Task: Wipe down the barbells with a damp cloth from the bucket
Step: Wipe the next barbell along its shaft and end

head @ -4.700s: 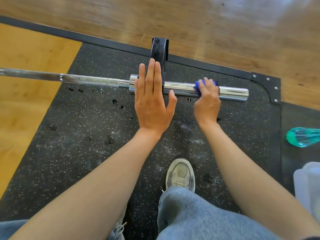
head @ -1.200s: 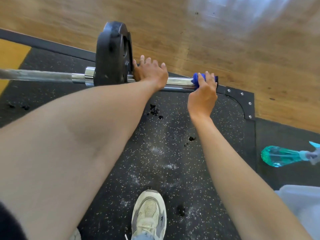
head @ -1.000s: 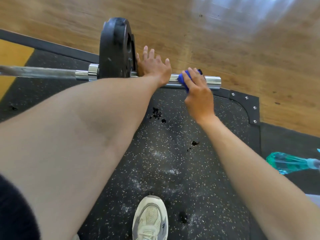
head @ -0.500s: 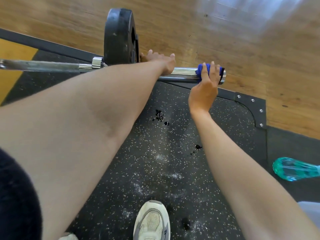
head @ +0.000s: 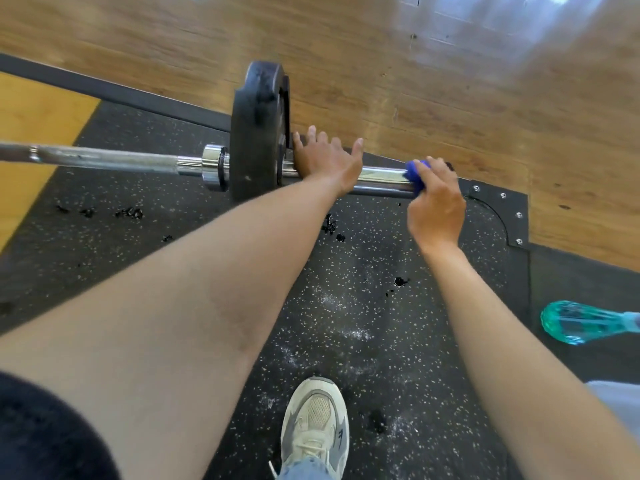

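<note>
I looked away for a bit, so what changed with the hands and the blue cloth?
The left hand went from flat beside the plate to pressing the barbell sleeve next to the black plate. The right hand kept sliding the blue cloth along the sleeve, never letting go. The spray bottle stayed put.

Only mark I can read: dark "F"-like logo on side of my grey-and-cream mesh sneaker (head: 314,427). Nothing legible on anything else before me.

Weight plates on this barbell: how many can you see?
1: a black weight plate on the barbell sleeve, just left of the left hand. The far end is out of view.
</note>
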Demonstrator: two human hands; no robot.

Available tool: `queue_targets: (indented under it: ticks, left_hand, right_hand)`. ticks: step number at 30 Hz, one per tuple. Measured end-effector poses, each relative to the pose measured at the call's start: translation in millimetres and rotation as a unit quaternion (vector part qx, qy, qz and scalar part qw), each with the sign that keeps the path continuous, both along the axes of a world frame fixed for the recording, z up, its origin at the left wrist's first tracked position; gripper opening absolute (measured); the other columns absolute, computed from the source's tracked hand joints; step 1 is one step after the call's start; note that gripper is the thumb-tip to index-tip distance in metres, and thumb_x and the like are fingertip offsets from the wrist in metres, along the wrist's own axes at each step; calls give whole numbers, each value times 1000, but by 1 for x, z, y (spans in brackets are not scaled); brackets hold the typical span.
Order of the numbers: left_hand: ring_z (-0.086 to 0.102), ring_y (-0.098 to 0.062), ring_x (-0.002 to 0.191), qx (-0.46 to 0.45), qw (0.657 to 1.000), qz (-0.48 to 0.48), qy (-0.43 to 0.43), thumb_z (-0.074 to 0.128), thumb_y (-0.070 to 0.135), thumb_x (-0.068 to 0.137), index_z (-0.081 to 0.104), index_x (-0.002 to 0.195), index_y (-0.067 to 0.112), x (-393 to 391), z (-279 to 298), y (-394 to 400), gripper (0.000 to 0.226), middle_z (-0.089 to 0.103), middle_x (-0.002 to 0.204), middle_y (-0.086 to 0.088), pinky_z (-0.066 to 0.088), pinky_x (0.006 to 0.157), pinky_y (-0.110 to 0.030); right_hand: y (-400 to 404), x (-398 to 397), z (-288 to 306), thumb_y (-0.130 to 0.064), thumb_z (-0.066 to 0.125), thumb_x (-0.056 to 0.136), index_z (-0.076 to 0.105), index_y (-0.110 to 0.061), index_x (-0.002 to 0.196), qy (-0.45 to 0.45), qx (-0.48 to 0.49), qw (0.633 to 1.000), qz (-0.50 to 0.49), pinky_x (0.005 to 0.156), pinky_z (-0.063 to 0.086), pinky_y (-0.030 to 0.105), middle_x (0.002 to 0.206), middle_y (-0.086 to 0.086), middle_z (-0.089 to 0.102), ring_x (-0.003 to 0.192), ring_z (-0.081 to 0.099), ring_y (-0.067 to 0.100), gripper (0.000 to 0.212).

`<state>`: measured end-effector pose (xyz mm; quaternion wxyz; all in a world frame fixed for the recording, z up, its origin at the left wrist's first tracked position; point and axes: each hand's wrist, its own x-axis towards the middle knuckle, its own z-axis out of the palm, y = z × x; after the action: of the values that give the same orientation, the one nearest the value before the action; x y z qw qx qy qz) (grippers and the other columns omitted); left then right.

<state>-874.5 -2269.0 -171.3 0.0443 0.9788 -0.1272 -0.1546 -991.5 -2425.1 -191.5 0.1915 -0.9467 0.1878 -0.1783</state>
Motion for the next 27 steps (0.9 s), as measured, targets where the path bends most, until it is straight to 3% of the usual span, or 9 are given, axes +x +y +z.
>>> queue_targets:
  ticks: [2, 6, 7, 11, 15, 19, 20, 24, 27]
  left_hand:
    - [10, -25, 157, -13, 1000, 7, -16, 4, 60, 104, 42, 154, 14, -18, -1, 3, 78, 28, 166, -9, 2, 126, -51]
    - [12, -24, 157, -37, 998, 17, -55, 9, 60, 104, 42, 154, 17, -56, -4, 12, 74, 29, 166, -9, 2, 126, -50]
    - [12, -24, 157, -43, 997, 18, -67, 9, 60, 104, 41, 155, 17, -67, -6, 15, 74, 29, 166, -9, 2, 126, -49]
    - [13, -23, 157, -57, 993, 15, -103, 9, 61, 104, 35, 158, 16, -108, -10, 30, 75, 28, 166, -8, 3, 127, -48]
    - [16, -24, 156, -74, 989, 4, -126, 2, 61, 102, 33, 159, 15, -153, -13, 43, 79, 30, 166, -8, 7, 127, -49]
    - [16, -25, 156, -98, 983, -13, -154, 10, 57, 105, 31, 159, 15, -196, -17, 62, 72, 28, 166, -7, 9, 127, -49]
    - [16, -25, 157, -102, 982, -16, -156, 10, 56, 106, 30, 160, 16, -207, -17, 65, 71, 27, 167, -6, 9, 127, -49]
    - [13, -25, 157, -119, 981, -25, -153, 9, 53, 106, 27, 161, 16, -243, -18, 81, 68, 24, 168, -6, 8, 127, -48]
    - [13, -24, 157, -128, 980, -40, -151, 13, 51, 108, 24, 162, 17, -265, -19, 92, 65, 22, 169, -6, 9, 127, -48]
  right_hand:
    - [12, -11, 4, 5, 47, 95, 66, -9, 132, 12, 26, 996, -85, 116, 36, 44, 145, 8, 56, 140, 44, 31, 44]
    - [40, -51, 6, 4, 50, 98, 59, -12, 141, 32, -20, 996, 81, 114, 37, 44, 150, 7, 52, 144, 41, 28, 47]
    - [35, -63, 6, 3, 50, 99, 58, -13, 142, 34, -19, 996, 80, 115, 36, 44, 151, 7, 52, 144, 41, 28, 47]
    - [44, -97, 10, 8, 50, 96, 60, -8, 138, 34, 32, 994, -98, 120, 32, 49, 150, 10, 52, 145, 38, 30, 47]
    - [66, -138, 10, 5, 54, 96, 61, -10, 138, 37, -28, 997, 68, 113, 39, 43, 146, 9, 56, 140, 46, 31, 45]
    - [64, -173, 12, 3, 56, 96, 69, -7, 125, 25, 24, 996, -86, 108, 46, 54, 132, 9, 65, 127, 55, 34, 33]
    - [75, -181, 14, 5, 56, 95, 68, -6, 126, 30, 24, 995, -94, 111, 44, 53, 133, 10, 64, 130, 54, 35, 34]
    - [96, -220, 15, 2, 55, 98, 63, -7, 135, 58, -7, 997, 43, 115, 39, 45, 140, 10, 60, 136, 50, 32, 39]
    - [89, -240, 18, 3, 57, 97, 69, -5, 123, 35, 9, 998, -60, 105, 49, 54, 124, 11, 67, 123, 57, 36, 29]
